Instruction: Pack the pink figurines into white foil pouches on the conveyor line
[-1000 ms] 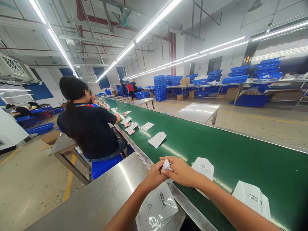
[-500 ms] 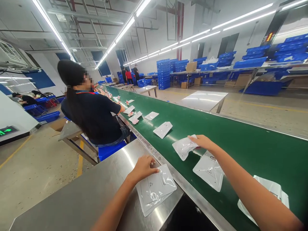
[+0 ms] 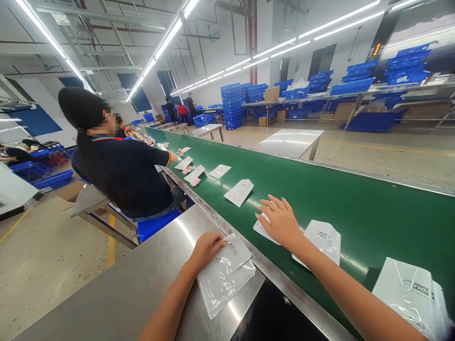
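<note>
My left hand (image 3: 209,249) is closed on the edge of the top white plastic pouch (image 3: 232,253) of a small stack, thumb against fingers. The other pouches (image 3: 222,296) of that stack lie under it on the steel table. Over the green conveyor belt, my right hand (image 3: 280,222) is open with its fingers spread. Beneath its palm and fingers lies a flat pouch (image 3: 265,230), partly hidden. One more pouch (image 3: 323,241) rests just right of this hand, partly behind my forearm. Several overlapping pouches (image 3: 405,289) are at the lower right.
The steel table (image 3: 142,284) meets the green belt (image 3: 373,203) along a metal rail (image 3: 280,279). Farther up the belt lie pouches (image 3: 240,192) and small pink items (image 3: 195,181). A co-worker (image 3: 124,175) sits at the left. Blue crates (image 3: 232,106) are stacked beyond the belt.
My right hand has let go of the pouch it held and spread its fingers above it. My left fingers have closed on the top pouch of the stack. The view has shifted slightly right.
</note>
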`<control>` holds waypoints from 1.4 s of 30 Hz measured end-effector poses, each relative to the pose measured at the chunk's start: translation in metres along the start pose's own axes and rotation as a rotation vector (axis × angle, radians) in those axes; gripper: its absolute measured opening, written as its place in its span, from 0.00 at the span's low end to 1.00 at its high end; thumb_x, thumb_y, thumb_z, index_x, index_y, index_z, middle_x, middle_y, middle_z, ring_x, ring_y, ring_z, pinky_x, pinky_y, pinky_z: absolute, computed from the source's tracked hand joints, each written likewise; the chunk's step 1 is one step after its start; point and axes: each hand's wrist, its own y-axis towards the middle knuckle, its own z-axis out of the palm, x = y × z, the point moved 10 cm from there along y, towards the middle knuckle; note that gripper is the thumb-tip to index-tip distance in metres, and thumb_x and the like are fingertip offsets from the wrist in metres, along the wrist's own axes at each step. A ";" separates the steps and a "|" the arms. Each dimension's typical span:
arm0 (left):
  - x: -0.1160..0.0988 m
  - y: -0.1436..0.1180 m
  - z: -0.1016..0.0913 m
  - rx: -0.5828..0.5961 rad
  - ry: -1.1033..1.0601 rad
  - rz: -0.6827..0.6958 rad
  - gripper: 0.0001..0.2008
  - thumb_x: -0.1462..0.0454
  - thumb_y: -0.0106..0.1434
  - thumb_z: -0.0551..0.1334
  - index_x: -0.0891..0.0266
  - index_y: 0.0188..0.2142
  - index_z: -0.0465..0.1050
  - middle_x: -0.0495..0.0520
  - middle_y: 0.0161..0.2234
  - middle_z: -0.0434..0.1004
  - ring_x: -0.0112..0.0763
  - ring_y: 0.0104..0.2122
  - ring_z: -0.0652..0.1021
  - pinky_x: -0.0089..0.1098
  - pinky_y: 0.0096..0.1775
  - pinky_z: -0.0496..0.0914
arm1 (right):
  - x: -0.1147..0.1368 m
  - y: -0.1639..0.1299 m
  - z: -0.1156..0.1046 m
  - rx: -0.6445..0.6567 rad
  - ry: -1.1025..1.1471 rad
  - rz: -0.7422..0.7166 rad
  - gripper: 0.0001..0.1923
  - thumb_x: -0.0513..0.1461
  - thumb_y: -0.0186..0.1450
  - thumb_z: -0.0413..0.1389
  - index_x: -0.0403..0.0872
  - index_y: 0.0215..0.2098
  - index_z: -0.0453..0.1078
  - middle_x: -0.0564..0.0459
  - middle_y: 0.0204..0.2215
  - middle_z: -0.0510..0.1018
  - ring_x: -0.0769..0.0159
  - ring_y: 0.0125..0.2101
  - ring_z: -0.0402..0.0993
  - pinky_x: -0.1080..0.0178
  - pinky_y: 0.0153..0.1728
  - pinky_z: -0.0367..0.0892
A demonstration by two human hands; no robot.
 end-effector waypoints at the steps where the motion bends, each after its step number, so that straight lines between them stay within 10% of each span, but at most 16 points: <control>1: 0.003 -0.001 -0.002 -0.029 -0.014 -0.025 0.06 0.59 0.59 0.57 0.59 0.31 0.68 0.50 0.31 0.71 0.33 0.33 0.70 0.32 0.37 0.62 | -0.002 -0.001 0.007 0.048 -0.026 0.011 0.14 0.42 0.66 0.47 0.47 0.40 0.72 0.47 0.49 0.71 0.51 0.55 0.58 0.42 0.55 0.49; 7: 0.008 -0.002 -0.013 -0.128 -0.145 -0.145 0.06 0.60 0.57 0.59 0.60 0.29 0.65 0.46 0.28 0.69 0.30 0.29 0.68 0.30 0.33 0.61 | -0.024 -0.004 0.006 0.055 0.070 0.085 0.15 0.43 0.65 0.48 0.46 0.45 0.70 0.45 0.51 0.69 0.53 0.54 0.60 0.49 0.52 0.55; 14: -0.032 -0.006 -0.024 -0.098 -0.390 -0.101 0.10 0.57 0.57 0.61 0.61 0.28 0.63 0.46 0.26 0.65 0.28 0.28 0.66 0.27 0.32 0.61 | 0.062 -0.019 0.007 0.416 0.556 -0.064 0.13 0.48 0.64 0.50 0.50 0.41 0.67 0.56 0.33 0.77 0.67 0.32 0.71 0.67 0.30 0.62; 22: -0.078 -0.016 0.028 0.631 -0.712 -0.101 0.19 0.52 0.54 0.64 0.63 0.40 0.71 0.50 0.31 0.70 0.31 0.32 0.70 0.28 0.32 0.64 | 0.093 -0.011 0.000 0.407 0.427 -0.306 0.10 0.40 0.65 0.49 0.47 0.25 0.63 0.58 0.23 0.72 0.71 0.25 0.64 0.68 0.24 0.50; 31: -0.047 0.015 0.041 0.305 -1.019 -0.194 0.17 0.53 0.53 0.65 0.64 0.36 0.75 0.53 0.30 0.74 0.34 0.31 0.73 0.30 0.34 0.66 | 0.033 -0.013 0.004 0.247 0.796 0.200 0.17 0.50 0.66 0.43 0.51 0.35 0.68 0.55 0.29 0.74 0.66 0.29 0.69 0.64 0.31 0.63; 36: 0.006 0.021 0.021 -0.032 -1.314 -0.367 0.24 0.55 0.46 0.71 0.66 0.39 0.72 0.55 0.31 0.75 0.33 0.30 0.74 0.31 0.34 0.68 | -0.012 -0.036 0.057 0.214 1.059 0.510 0.23 0.54 0.65 0.41 0.48 0.37 0.68 0.51 0.31 0.75 0.64 0.35 0.72 0.63 0.34 0.69; 42: 0.049 0.030 0.001 -0.222 -1.379 -0.360 0.24 0.51 0.44 0.71 0.67 0.30 0.69 0.54 0.23 0.73 0.38 0.28 0.76 0.33 0.31 0.68 | -0.010 -0.013 0.098 0.288 1.093 0.509 0.19 0.51 0.63 0.45 0.47 0.37 0.68 0.51 0.30 0.75 0.65 0.35 0.73 0.65 0.32 0.70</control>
